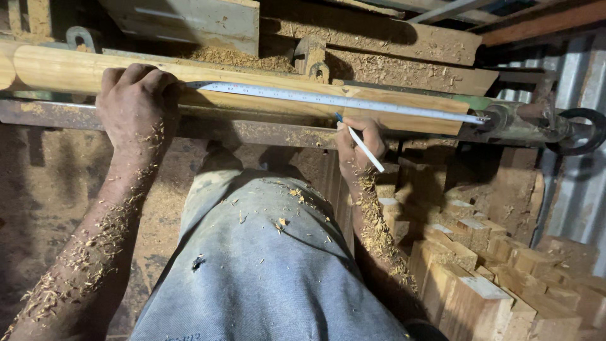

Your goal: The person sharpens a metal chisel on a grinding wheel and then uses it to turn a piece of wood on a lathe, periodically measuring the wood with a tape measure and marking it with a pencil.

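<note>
- workpiece: a long, pale wooden spindle (265, 95) lies horizontally across the upper part of the view, mounted in a rusty metal lathe frame (252, 131). its left part is rounded; the right end meets a green-painted metal centre fitting (505, 117).
- measuring tape: a steel tape measure blade (334, 100) is laid flat along the top of the spindle, running from beside the left hand to the right end of the wood.
- left hand (136, 104): grip closed over the top of the spindle, fingers curled across the wood, pressing at the near end of the tape blade. whether the tape case is under the palm cannot be told.
- right hand (360, 148): grip closed on a white pencil with a blue tip (361, 144). the tip touches the front face of the spindle, just below the tape blade, right of the spindle's middle.
- both forearms and the grey trousers (265, 265) carry wood shavings.
- surroundings: sawdust (240, 60) is heaped on the timber behind the spindle. a stack of cut wooden blocks (492, 278) stands at lower right, below the lathe. corrugated metal sheeting (581, 189) forms the wall at the right edge.
</note>
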